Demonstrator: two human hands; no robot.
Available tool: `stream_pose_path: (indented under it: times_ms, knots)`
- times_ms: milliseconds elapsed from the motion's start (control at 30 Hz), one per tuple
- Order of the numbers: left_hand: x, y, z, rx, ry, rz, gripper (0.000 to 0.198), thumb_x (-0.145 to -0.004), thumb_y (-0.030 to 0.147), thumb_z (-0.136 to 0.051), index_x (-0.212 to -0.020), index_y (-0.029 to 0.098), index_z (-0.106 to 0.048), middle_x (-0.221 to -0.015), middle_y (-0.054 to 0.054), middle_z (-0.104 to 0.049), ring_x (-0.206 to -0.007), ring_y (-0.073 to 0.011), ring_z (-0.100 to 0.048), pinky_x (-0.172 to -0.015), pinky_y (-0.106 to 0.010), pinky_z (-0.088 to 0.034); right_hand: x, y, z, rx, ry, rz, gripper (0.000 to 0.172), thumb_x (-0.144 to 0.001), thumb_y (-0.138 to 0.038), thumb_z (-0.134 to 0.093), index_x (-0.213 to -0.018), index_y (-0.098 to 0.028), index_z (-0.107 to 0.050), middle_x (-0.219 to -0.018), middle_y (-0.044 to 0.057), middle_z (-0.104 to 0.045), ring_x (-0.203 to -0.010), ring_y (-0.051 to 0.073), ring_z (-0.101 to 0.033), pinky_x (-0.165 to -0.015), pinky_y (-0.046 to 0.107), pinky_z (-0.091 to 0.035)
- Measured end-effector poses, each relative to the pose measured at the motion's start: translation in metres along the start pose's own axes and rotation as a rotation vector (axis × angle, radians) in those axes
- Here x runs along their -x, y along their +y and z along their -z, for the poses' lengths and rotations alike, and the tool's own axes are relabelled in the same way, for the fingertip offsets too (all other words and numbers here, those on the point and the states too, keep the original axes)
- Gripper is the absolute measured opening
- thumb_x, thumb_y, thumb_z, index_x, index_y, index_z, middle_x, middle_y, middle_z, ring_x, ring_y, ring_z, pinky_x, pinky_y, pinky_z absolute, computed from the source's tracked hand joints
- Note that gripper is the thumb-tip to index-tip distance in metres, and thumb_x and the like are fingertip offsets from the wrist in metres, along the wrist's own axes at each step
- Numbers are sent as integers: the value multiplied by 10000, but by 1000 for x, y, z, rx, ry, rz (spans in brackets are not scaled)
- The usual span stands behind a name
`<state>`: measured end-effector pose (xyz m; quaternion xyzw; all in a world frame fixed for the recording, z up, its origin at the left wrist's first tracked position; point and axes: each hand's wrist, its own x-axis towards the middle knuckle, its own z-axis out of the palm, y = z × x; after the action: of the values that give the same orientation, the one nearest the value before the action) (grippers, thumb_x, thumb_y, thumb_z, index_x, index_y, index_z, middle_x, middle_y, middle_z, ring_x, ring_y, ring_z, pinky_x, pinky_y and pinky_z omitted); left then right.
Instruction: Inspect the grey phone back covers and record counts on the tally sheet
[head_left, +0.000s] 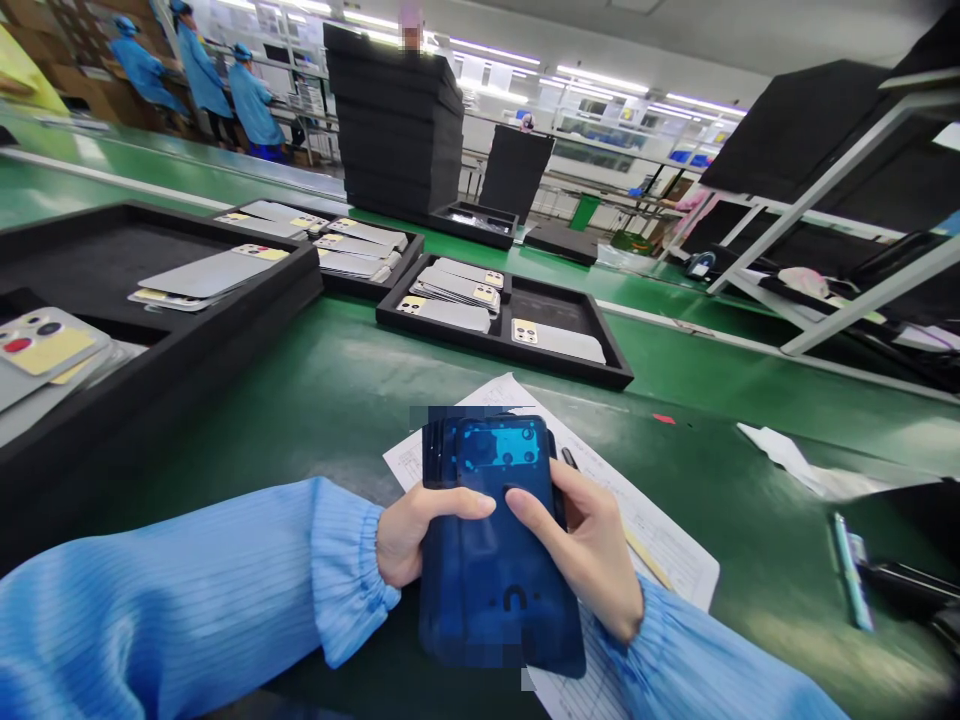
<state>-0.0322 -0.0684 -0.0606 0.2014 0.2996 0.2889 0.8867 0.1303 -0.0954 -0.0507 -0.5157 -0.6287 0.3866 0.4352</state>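
Note:
Several dark blue phone back covers [487, 580] are held together in front of me, the top one showing a bright blue camera area. My left hand [420, 520] grips their left side, its thumb lying across the top face. On the right side my right hand [592, 540] is closed around them, thumb pressed on the face near the left thumb. The fingers behind the covers are hidden. Under them a printed paper sheet [675, 545] lies on the green table, with a yellow stick-like tool [646, 556] and a dark pen tip [568, 457] on it.
Black trays [517, 355] with silver phone covers [566, 342] stand beyond my hands; a larger black tray [300, 285] is at left. Further back rises a stack of black trays [390, 130]. A light blue pen [853, 570] lies at right. People in blue [251, 100] work far left.

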Motion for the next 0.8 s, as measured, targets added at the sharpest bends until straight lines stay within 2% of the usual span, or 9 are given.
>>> stream_pose_path:
  times_ms: [133, 233, 300, 400, 500, 567, 633, 700, 800]
  knots:
    - [0, 3, -1, 58, 51, 78, 220, -641, 176, -557, -790, 60, -670, -645, -102, -686, -599, -200, -636, -707, -327, -503, 0, 2, 3, -38, 39, -19, 158, -810, -321, -592, -890, -192, -639, -807, 17, -636, -764, 184, -581, -654, 259, -486]
    - [-1, 4, 0, 90, 147, 118, 213, -647, 184, -497, -697, 57, -661, -585, -94, -663, -533, -175, -605, -623, -284, -496, -3, 3, 11, -62, 150, -32, 153, -794, -330, -607, -859, -193, -627, -773, 7, -626, -714, 169, -567, -612, 245, -480]
    - [-2, 3, 1, 96, 164, 94, 199, -642, 177, -500, -678, 59, -657, -571, -82, -653, -517, -162, -590, -601, -267, -486, -7, 3, 19, -80, 245, -26, 152, -782, -331, -619, -857, -200, -624, -752, -4, -623, -671, 153, -559, -578, 232, -472]
    - [-3, 2, 3, 124, 2, 36, 295, -636, 197, -506, -827, 42, -668, -749, -119, -685, -682, -209, -627, -704, -312, -486, -14, 3, 31, -115, 383, -15, 178, -776, -330, -623, -916, -220, -620, -782, -4, -633, -710, 165, -585, -625, 254, -492]
    - [-5, 2, 4, 138, -186, -6, 427, -651, 217, -501, -1000, 11, -634, -956, -162, -665, -866, -252, -616, -824, -366, -456, -20, 4, 37, -112, 461, 49, 368, -791, -316, -599, -1151, -261, -539, -1022, 21, -629, -937, 215, -587, -800, 330, -492]
    - [-5, 2, 5, 119, -209, -18, 438, -665, 216, -510, -1030, 4, -625, -993, -166, -658, -903, -255, -609, -857, -373, -442, -22, 5, 36, -68, 437, 103, 532, -807, -305, -574, -1307, -291, -392, -1235, 26, -529, -1107, 236, -512, -914, 370, -444]
    - [-4, 2, 4, 97, -187, -15, 434, -658, 207, -524, -1029, 5, -629, -1005, -169, -659, -920, -260, -607, -877, -384, -434, -21, 7, 33, 10, 343, 126, 559, -828, -299, -541, -1347, -303, -333, -1339, 4, -435, -1210, 237, -423, -996, 387, -378]
    - [-3, 3, 3, 77, -129, -8, 435, -637, 197, -541, -1017, 8, -635, -999, -175, -663, -917, -270, -611, -885, -398, -430, -18, 8, 28, 90, 222, 111, 445, -856, -291, -500, -1294, -304, -426, -1320, -18, -461, -1223, 228, -408, -1022, 383, -348]
    - [-3, 3, 3, 64, -18, 1, 415, -602, 184, -569, -973, 20, -654, -931, -174, -682, -882, -283, -623, -883, -416, -429, -11, 8, 21, 145, 128, 87, 288, -888, -274, -453, -1144, -311, -580, -1171, -28, -582, -1108, 204, -513, -955, 348, -414]
